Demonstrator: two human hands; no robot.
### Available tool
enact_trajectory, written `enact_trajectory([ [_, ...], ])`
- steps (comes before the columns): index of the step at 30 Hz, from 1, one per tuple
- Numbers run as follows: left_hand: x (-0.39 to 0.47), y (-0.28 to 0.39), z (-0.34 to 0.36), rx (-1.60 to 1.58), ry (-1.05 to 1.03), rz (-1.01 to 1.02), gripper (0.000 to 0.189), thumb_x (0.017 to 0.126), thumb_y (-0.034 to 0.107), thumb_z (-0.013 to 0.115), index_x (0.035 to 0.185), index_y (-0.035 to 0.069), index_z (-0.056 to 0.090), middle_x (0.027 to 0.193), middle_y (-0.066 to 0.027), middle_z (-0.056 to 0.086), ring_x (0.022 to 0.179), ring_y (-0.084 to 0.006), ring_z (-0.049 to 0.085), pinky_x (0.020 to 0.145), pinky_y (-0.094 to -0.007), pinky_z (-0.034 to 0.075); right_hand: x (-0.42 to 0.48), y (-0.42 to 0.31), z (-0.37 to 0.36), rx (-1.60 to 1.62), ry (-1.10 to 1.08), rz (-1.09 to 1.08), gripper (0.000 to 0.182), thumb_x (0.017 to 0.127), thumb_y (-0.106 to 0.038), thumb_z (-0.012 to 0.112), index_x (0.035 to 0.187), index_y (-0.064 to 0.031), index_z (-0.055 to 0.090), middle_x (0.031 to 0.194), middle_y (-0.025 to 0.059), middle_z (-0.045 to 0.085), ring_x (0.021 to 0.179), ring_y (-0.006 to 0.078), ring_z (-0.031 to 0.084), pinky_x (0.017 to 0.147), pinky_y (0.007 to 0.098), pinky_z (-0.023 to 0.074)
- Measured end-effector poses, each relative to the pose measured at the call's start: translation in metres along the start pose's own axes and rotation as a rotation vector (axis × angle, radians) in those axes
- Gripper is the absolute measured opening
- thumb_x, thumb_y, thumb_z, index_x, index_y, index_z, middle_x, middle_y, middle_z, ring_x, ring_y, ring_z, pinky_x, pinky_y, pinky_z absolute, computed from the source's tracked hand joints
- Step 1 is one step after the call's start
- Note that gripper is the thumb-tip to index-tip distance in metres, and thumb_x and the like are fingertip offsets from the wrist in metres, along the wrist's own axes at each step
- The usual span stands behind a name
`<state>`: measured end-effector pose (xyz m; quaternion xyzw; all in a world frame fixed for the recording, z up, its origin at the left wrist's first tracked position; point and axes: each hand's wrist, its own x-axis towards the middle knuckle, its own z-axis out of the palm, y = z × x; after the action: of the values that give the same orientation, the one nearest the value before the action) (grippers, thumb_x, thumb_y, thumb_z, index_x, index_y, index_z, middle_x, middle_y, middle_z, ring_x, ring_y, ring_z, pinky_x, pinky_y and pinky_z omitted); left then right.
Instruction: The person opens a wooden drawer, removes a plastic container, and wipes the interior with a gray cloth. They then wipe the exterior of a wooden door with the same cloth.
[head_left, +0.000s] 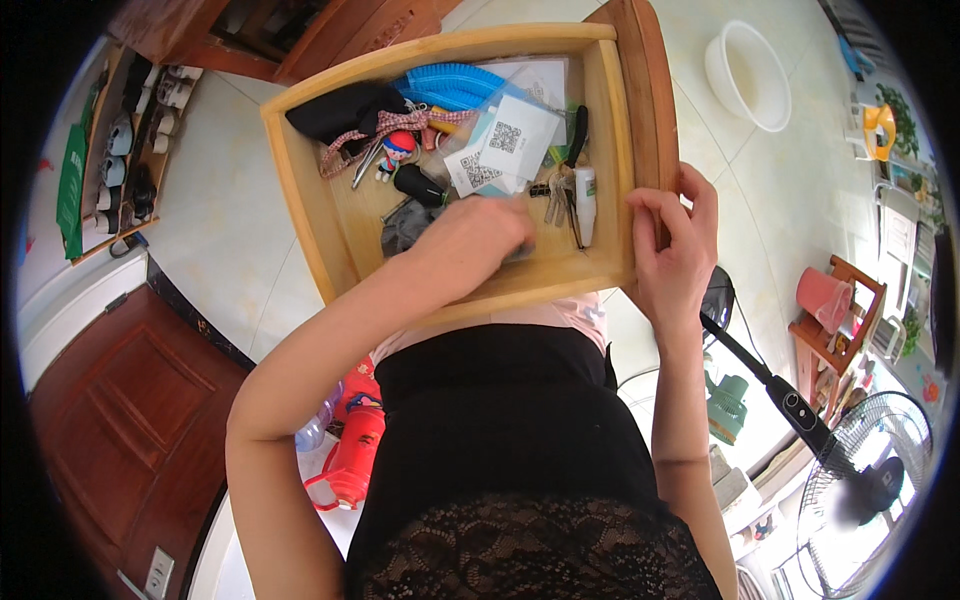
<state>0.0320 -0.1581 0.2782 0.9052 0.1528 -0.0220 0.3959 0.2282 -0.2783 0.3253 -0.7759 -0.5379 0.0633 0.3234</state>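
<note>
A wooden drawer (442, 301) is in front of my body, with small things inside. My left hand (480, 229) reaches in over its near side, beside a dark grey cloth (405, 229). That hand is blurred and its fingertips are hidden, so I cannot tell if it holds something. My right hand (679, 232) grips the reddish-brown drawer front (649, 112) at its edge. Cards with printed codes (517, 135), a blue pleated item (450, 84), a small doll figure (396, 150), keys (556, 196), a white tube (585, 202) and a black cloth (337, 112) lie in the drawer.
A white basin (748, 79) stands on the tiled floor at upper right. At right are a pedestal fan (862, 480) and a pink bin (823, 298) on a wooden stand. A shoe rack (135, 150) and a brown door (135, 420) are at left. A red thermos flask (356, 450) stands beside me.
</note>
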Motion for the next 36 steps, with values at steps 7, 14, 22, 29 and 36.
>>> enact_trajectory([
  [7, -0.026, 0.011, -0.014, 0.201, -0.017, 0.001, 0.013, 0.079, 0.006, 0.057, 0.089, 0.004, 0.064, 0.098, -0.0082, 0.058, 0.097, -0.0278, 0.061, 0.077, -0.0383, 0.053, 0.002, 0.000, -0.001, -0.004, -0.002, -0.013, 0.017, 0.078, 0.008, 0.065, 0.089, -0.0038, 0.068, 0.118, 0.0164, 0.055, 0.099, 0.0285, 0.060, 0.073, 0.0341, 0.0547],
  [14, -0.062, 0.003, -0.034, 0.323, 0.010, -0.260, 0.012, 0.080, 0.005, 0.056, 0.089, 0.004, 0.064, 0.097, -0.0097, 0.058, 0.097, -0.0297, 0.061, 0.076, -0.0406, 0.053, 0.004, -0.003, -0.001, -0.013, -0.003, 0.019, 0.018, 0.079, 0.009, 0.064, 0.090, -0.0041, 0.068, 0.120, 0.0169, 0.055, 0.101, 0.0286, 0.060, 0.074, 0.0337, 0.0547],
  [22, -0.074, 0.003, -0.009, 0.135, 0.049, -0.130, 0.014, 0.079, 0.002, 0.058, 0.091, 0.003, 0.065, 0.098, -0.0101, 0.061, 0.096, -0.0297, 0.062, 0.075, -0.0420, 0.053, 0.002, -0.005, -0.003, -0.005, 0.002, 0.015, 0.016, 0.080, 0.008, 0.063, 0.090, -0.0038, 0.068, 0.120, 0.0162, 0.055, 0.100, 0.0286, 0.061, 0.073, 0.0341, 0.0548],
  [29, -0.069, 0.008, -0.035, 0.415, 0.111, -0.264, 0.014, 0.076, 0.001, 0.059, 0.087, 0.003, 0.067, 0.096, -0.0109, 0.062, 0.095, -0.0308, 0.063, 0.078, -0.0408, 0.053, 0.002, -0.008, -0.004, -0.042, -0.001, -0.012, 0.016, 0.081, 0.008, 0.063, 0.091, -0.0034, 0.068, 0.120, 0.0164, 0.055, 0.099, 0.0281, 0.061, 0.072, 0.0338, 0.0549],
  [36, -0.083, 0.000, -0.045, 0.123, -0.182, -0.222, 0.013, 0.076, 0.002, 0.065, 0.089, 0.000, 0.068, 0.093, -0.0115, 0.064, 0.094, -0.0296, 0.064, 0.077, -0.0389, 0.053, 0.000, -0.004, -0.003, -0.022, -0.016, 0.021, 0.016, 0.081, 0.006, 0.064, 0.092, -0.0037, 0.068, 0.121, 0.0166, 0.055, 0.103, 0.0291, 0.060, 0.075, 0.0348, 0.0549],
])
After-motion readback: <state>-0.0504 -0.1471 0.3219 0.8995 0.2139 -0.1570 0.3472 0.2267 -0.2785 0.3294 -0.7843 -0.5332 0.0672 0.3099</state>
